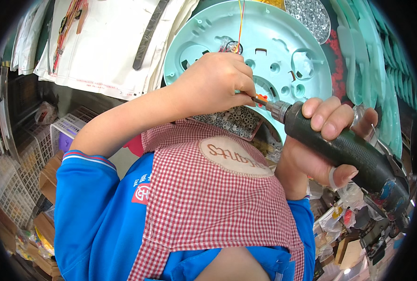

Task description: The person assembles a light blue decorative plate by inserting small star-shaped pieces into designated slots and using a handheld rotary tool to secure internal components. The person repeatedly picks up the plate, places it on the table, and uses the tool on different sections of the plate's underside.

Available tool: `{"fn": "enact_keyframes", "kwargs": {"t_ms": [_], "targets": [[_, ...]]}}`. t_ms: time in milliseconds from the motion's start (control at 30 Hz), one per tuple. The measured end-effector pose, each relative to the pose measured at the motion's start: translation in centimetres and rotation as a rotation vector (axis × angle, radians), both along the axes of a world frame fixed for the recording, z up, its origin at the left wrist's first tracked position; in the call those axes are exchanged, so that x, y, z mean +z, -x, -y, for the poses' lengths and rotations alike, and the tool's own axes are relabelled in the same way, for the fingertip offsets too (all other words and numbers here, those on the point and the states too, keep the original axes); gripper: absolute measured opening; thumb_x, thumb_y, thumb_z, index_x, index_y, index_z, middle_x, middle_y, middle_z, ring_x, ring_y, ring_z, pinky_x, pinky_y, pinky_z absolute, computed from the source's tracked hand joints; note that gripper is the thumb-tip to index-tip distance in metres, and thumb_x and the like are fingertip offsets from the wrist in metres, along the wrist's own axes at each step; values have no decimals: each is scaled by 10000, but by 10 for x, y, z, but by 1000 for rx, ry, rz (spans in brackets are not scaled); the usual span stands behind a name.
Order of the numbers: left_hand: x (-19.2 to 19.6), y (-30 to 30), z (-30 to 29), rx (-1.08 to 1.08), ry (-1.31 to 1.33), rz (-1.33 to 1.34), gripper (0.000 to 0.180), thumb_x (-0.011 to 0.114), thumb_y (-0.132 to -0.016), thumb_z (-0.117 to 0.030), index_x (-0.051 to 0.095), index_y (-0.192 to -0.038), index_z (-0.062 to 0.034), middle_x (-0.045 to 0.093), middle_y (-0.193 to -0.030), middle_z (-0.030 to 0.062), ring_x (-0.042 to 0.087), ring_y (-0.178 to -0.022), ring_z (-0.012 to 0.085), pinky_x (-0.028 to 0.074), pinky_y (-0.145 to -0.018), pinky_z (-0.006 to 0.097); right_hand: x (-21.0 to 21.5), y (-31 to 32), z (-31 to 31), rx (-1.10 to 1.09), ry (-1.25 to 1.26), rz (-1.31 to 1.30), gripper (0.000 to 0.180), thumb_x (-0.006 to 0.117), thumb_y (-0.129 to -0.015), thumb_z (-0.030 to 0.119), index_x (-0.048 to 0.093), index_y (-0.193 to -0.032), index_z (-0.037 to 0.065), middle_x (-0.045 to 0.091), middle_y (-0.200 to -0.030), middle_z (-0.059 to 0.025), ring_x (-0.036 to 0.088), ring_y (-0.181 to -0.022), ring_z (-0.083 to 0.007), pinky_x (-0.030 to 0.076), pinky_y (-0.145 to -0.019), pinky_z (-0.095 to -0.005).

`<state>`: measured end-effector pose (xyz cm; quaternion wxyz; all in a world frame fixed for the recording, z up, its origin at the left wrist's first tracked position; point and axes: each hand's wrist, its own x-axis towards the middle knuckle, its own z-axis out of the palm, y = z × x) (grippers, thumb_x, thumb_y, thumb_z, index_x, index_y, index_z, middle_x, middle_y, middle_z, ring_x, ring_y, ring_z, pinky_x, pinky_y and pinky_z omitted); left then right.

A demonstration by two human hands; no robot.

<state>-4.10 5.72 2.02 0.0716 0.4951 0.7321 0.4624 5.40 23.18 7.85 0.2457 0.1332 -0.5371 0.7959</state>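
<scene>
My right hand (330,122) is wrapped round a black electric screwdriver (344,147), which points left and slightly up. Its metal bit (260,101) reaches the fingertips of my left hand (217,84). Those fingers are pinched together at the bit's tip; whatever they hold is too small or hidden to make out. Beneath both hands lies a large round teal plastic shell (189,37) with molded posts and openings. A small orange-red piece (262,99) shows just behind the bit. Thin red and yellow wires (241,25) rise from the shell beside my left hand.
A tray of small metal parts (239,121) sits near my apron. Shiny metal pieces (309,18) fill a container at the far right. More teal shells (358,61) are stacked rightward. White sheets (105,42) carry wire bundles and a black strip (150,35). Plastic baskets (18,182) stand left.
</scene>
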Motion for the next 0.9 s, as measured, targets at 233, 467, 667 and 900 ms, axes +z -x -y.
{"fn": "enact_keyframes", "kwargs": {"t_ms": [233,467,667,900], "targets": [[-8,7,5,37,117,-165,122,765,-666,-118,734,-775,-74,612,-746,6,598,-749,193,514,-665,329,-11,3,13,-90,-92,133,932,750,-774,549,310,-1394,9,584,-821,-92,576,-778,-219,512,-770,-410],[-17,9,2,-31,294,-214,106,697,-716,-135,732,-800,-82,552,-816,5,564,-856,194,515,-711,319,-20,3,20,-76,-165,292,931,817,-751,486,315,-1350,-21,612,-855,-105,619,-839,-241,516,-848,-402],[-19,9,4,-15,240,-198,96,703,-722,-131,731,-797,-77,572,-833,6,577,-850,197,517,-722,331,-28,2,13,100,-219,207,886,832,-754,439,344,-1356,9,612,-923,-93,601,-907,-231,500,-886,-401],[-15,7,12,26,203,-138,105,708,-760,-129,727,-834,-58,598,-825,23,596,-836,210,511,-740,345,-25,-4,18,63,-189,206,900,853,-746,384,321,-1358,-6,621,-922,-104,614,-889,-246,499,-890,-420]]}}
